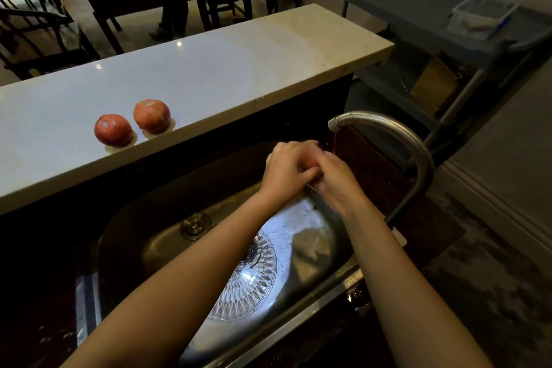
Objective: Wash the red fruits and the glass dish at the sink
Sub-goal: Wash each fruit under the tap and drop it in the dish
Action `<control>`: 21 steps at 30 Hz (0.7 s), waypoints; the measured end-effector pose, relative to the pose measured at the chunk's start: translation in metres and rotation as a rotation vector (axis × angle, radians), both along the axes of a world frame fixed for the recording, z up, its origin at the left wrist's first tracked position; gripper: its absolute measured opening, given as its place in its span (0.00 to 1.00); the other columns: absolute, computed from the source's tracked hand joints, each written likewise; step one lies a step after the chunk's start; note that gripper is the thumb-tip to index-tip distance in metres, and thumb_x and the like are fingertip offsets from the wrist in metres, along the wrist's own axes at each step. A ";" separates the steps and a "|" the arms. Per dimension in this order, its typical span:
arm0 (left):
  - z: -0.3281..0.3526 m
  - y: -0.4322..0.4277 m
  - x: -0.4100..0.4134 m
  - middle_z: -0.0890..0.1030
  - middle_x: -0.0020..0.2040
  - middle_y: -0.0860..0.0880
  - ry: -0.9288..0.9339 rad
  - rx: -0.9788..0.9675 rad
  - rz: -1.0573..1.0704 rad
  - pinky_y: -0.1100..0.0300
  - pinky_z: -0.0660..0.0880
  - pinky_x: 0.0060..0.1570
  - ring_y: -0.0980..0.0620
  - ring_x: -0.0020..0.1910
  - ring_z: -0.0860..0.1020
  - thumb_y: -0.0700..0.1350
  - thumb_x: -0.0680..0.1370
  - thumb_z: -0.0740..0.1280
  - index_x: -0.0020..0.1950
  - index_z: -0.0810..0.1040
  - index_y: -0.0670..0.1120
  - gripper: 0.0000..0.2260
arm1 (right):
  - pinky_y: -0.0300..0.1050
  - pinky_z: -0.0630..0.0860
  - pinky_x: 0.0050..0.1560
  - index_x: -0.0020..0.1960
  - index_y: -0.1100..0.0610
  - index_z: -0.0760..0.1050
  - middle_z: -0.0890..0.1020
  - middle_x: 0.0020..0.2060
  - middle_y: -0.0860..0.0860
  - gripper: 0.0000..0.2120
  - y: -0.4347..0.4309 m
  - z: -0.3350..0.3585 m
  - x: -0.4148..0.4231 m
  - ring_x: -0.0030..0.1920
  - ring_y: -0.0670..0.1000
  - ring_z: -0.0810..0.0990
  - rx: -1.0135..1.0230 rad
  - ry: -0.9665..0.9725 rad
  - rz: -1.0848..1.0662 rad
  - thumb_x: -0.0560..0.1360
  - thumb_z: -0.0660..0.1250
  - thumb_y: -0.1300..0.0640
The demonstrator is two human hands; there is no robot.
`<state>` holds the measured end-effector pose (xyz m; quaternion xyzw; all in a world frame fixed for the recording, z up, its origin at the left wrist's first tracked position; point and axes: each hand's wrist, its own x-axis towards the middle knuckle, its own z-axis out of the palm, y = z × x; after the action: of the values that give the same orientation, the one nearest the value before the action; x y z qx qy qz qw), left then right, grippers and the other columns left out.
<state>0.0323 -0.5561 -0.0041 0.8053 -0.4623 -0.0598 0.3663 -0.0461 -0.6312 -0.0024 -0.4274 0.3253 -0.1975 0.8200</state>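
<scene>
Currently clasped together over sink point(134, 227), just below tap point(418, 152) spout: left hand point(286, 170) and right hand point(334, 179), fingers curled and overlapping. Reddish patch visible between fingers; cannot tell what, if anything, is held. Thin water stream falling from spout at hands. Two red fruits point(113, 130) point(151, 116) standing near each other, apart, on counter point(209, 75) behind sink. Glass dish point(248, 287) lying on sink floor beneath forearms, near drain point(195, 225).

Three red fruits point(113, 130) (two on the counter point(239, 69), one between the hands point(286, 167)), one glass dish point(249, 284).
</scene>
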 end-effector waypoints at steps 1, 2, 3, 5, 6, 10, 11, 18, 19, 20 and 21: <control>0.000 0.000 0.000 0.79 0.56 0.48 -0.005 0.008 -0.008 0.46 0.70 0.58 0.47 0.59 0.71 0.49 0.72 0.70 0.65 0.74 0.51 0.21 | 0.41 0.80 0.45 0.57 0.60 0.74 0.81 0.49 0.56 0.14 0.000 -0.003 -0.001 0.47 0.49 0.82 -0.011 0.031 -0.019 0.79 0.59 0.52; 0.000 0.000 0.000 0.79 0.56 0.48 -0.013 0.019 -0.019 0.46 0.70 0.58 0.47 0.59 0.71 0.50 0.72 0.69 0.65 0.74 0.51 0.21 | 0.42 0.80 0.42 0.56 0.58 0.74 0.81 0.48 0.55 0.14 0.001 -0.005 -0.001 0.47 0.49 0.82 -0.003 0.065 -0.040 0.79 0.59 0.49; -0.001 0.000 0.000 0.79 0.56 0.49 -0.018 0.033 -0.029 0.47 0.69 0.59 0.48 0.59 0.71 0.52 0.72 0.69 0.65 0.74 0.52 0.22 | 0.42 0.80 0.40 0.55 0.57 0.74 0.81 0.47 0.55 0.14 0.002 -0.006 -0.002 0.47 0.50 0.82 0.005 0.106 -0.061 0.78 0.59 0.47; -0.004 -0.001 0.000 0.79 0.57 0.49 -0.015 0.057 -0.046 0.48 0.69 0.60 0.48 0.59 0.71 0.52 0.73 0.69 0.66 0.73 0.52 0.22 | 0.44 0.80 0.38 0.58 0.56 0.72 0.80 0.47 0.56 0.16 0.003 -0.008 -0.002 0.46 0.52 0.81 0.005 0.181 -0.085 0.79 0.58 0.46; -0.006 -0.001 0.000 0.78 0.57 0.49 -0.009 0.071 -0.054 0.49 0.69 0.60 0.48 0.59 0.71 0.53 0.73 0.69 0.67 0.73 0.51 0.22 | 0.46 0.80 0.40 0.60 0.57 0.72 0.79 0.47 0.56 0.18 0.004 -0.008 -0.002 0.46 0.52 0.81 0.006 0.200 -0.091 0.79 0.57 0.45; -0.005 -0.011 -0.003 0.77 0.57 0.48 0.015 0.100 -0.099 0.54 0.69 0.59 0.48 0.58 0.72 0.52 0.72 0.70 0.66 0.73 0.51 0.23 | 0.50 0.78 0.48 0.64 0.59 0.69 0.77 0.55 0.60 0.20 0.002 -0.001 -0.003 0.49 0.56 0.80 0.153 0.132 -0.176 0.80 0.54 0.47; -0.003 -0.015 -0.004 0.77 0.56 0.47 0.025 0.093 -0.108 0.54 0.70 0.59 0.48 0.58 0.72 0.52 0.72 0.71 0.66 0.74 0.50 0.23 | 0.51 0.78 0.51 0.65 0.60 0.69 0.76 0.58 0.61 0.20 0.000 0.003 -0.004 0.52 0.58 0.79 0.198 0.100 -0.198 0.81 0.53 0.47; 0.007 -0.026 -0.005 0.75 0.58 0.46 0.091 0.059 -0.113 0.51 0.73 0.58 0.48 0.58 0.72 0.51 0.71 0.72 0.66 0.73 0.48 0.25 | 0.52 0.75 0.57 0.66 0.63 0.67 0.74 0.63 0.63 0.21 -0.007 0.018 -0.012 0.62 0.61 0.75 0.241 0.044 -0.239 0.81 0.53 0.50; 0.008 -0.027 -0.005 0.75 0.58 0.46 0.099 0.049 -0.113 0.52 0.73 0.58 0.48 0.58 0.73 0.51 0.71 0.72 0.66 0.73 0.48 0.25 | 0.52 0.75 0.58 0.67 0.63 0.67 0.74 0.62 0.63 0.21 -0.008 0.019 -0.012 0.62 0.60 0.75 0.237 0.038 -0.235 0.81 0.53 0.50; 0.009 -0.027 -0.004 0.75 0.58 0.46 0.102 0.039 -0.113 0.53 0.73 0.58 0.48 0.58 0.73 0.50 0.71 0.72 0.66 0.73 0.48 0.25 | 0.51 0.75 0.57 0.67 0.63 0.67 0.74 0.62 0.62 0.21 -0.009 0.018 -0.012 0.62 0.60 0.76 0.230 0.030 -0.228 0.81 0.54 0.50; 0.010 -0.027 -0.003 0.75 0.58 0.46 0.101 0.032 -0.115 0.54 0.72 0.58 0.48 0.57 0.73 0.50 0.71 0.72 0.66 0.73 0.48 0.24 | 0.51 0.76 0.57 0.67 0.63 0.67 0.75 0.60 0.62 0.20 -0.009 0.018 -0.012 0.62 0.60 0.76 0.216 0.020 -0.216 0.81 0.54 0.50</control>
<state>0.0288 -0.5832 0.0055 0.7791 -0.4878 -0.1285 0.3721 -0.0583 -0.6403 0.0157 -0.3013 0.3968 -0.2444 0.8319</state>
